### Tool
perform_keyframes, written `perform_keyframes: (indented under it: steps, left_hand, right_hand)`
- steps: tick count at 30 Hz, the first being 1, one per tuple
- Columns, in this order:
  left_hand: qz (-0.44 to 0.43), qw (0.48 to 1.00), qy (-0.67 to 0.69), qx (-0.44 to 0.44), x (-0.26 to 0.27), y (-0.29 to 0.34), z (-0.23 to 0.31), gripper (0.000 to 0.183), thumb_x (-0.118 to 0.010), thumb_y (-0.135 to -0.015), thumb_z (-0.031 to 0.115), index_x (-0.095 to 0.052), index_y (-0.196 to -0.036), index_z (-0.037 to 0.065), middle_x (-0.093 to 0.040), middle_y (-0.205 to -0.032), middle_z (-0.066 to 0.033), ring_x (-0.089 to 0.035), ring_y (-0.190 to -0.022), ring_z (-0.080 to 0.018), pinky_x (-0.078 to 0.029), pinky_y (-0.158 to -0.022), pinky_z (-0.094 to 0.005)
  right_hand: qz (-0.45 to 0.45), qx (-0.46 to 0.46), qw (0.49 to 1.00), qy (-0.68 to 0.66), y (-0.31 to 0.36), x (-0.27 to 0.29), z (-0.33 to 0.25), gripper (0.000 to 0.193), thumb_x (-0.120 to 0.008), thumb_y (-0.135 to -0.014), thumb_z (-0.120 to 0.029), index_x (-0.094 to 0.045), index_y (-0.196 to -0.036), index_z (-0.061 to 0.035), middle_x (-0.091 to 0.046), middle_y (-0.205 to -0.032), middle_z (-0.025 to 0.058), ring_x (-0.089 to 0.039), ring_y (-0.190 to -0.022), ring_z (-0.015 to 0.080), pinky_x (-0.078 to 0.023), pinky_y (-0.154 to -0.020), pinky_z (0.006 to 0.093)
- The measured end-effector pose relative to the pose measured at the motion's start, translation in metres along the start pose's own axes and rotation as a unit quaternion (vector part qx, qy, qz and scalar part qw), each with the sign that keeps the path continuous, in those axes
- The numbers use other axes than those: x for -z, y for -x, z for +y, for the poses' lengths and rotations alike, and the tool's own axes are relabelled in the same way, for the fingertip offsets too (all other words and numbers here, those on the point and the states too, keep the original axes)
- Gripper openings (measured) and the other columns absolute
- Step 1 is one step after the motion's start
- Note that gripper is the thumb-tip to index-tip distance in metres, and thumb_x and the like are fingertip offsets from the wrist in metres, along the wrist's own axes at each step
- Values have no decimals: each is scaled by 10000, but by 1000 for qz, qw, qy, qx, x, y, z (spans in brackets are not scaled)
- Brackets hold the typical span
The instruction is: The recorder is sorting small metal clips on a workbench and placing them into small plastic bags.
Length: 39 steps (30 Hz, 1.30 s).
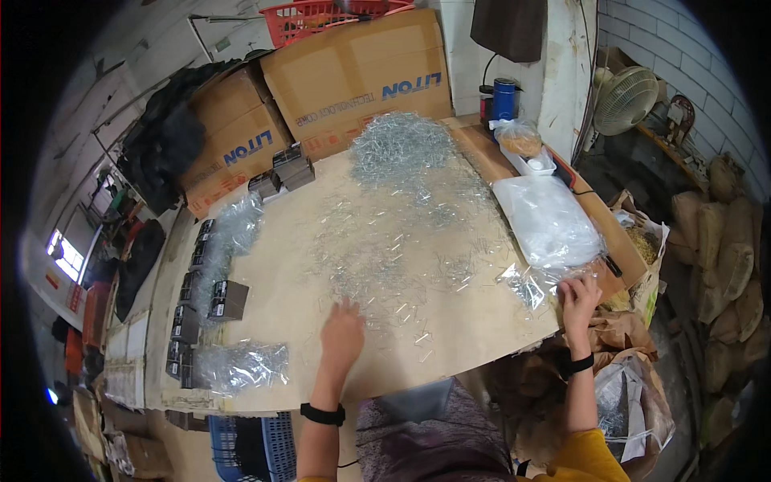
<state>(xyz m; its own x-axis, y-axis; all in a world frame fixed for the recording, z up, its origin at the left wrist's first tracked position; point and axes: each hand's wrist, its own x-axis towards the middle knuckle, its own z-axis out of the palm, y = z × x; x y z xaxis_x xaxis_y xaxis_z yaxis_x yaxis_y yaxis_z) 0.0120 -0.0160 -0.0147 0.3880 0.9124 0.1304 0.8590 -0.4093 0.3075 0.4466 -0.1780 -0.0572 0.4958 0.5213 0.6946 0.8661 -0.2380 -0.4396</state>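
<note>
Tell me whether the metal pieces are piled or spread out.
Both: the metal pieces form a dense heap at the far side, with others scattered toward the left hand.

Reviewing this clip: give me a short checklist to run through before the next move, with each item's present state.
1. Left hand at the loose metal pieces: ok, at the near edge of the scatter.
2. Right hand by the clear plastic bags: ok, at their near end.
3. Right hand's grip on plastic: cannot tell; the fingers and clear film blend together.
4. Loose pieces gathered together: not ok; many lie spread across the tabletop.
5. Large metal heap on the table: ok, at the far side, before the cardboard box.
6. Contents of the black boxes at left: cannot tell.
</note>
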Motion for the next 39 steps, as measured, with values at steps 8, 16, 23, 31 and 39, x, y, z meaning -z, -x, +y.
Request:
perform_keyframes:
  steps: [8, 16, 23, 31, 39]
  left_hand:
    - [-8, 1000, -22, -10, 7, 48, 6, 710, -574, -935, 435, -317, -1503, 96, -191, -1563, -268, -163, -1435, -488, -180, -1126, -627]
    - [136, 985, 66, -79, 0, 85, 13, 834, -755, -831, 304, -309, -1494, 65, -277, -1525, -275, -277, -1422, -401, -269, -1117, -552]
    - [-148, 849, 502, 74, -4, 144, 71, 283, -702, -885, 102, -647, -1145, 6, -698, -841, -80, -655, -783, -118, -521, -723, -255]
    - [-77, 875, 477, 34, -27, 191, 51, 143, -625, -922, 33, -594, -1053, -17, -684, -764, -51, -633, -690, -88, -509, -626, -231]
    - [-332, 785, 513, 99, -60, 218, 17, 174, -591, -935, 112, -581, -1087, 29, -686, -815, -165, -703, -739, -260, -537, -675, -344]
  right_hand:
    - [229, -23, 965, -126, 17, 28, -18, 64, -583, -932, -27, -584, -972, 23, -577, -945, 112, -532, -891, 227, -417, -777, 322]
    - [-289, -261, 755, -528, 81, 52, -163, 120, -569, -980, -120, -611, -956, -11, -554, -712, -33, -476, -580, 39, -384, -527, 191]
    - [-501, -314, 574, -566, 134, 44, -197, 117, -611, -966, -123, -633, -1021, -22, -546, -697, -54, -515, -640, 20, -396, -564, 182]
    - [-507, -282, 592, -559, 166, 44, -202, 276, -675, -910, -63, -595, -1174, -39, -627, -881, -31, -578, -797, 47, -463, -717, 205]
    - [-679, -222, 501, -489, 188, 56, -167, 243, -579, -975, -84, -595, -1214, -47, -583, -704, 4, -530, -655, 55, -436, -619, 221]
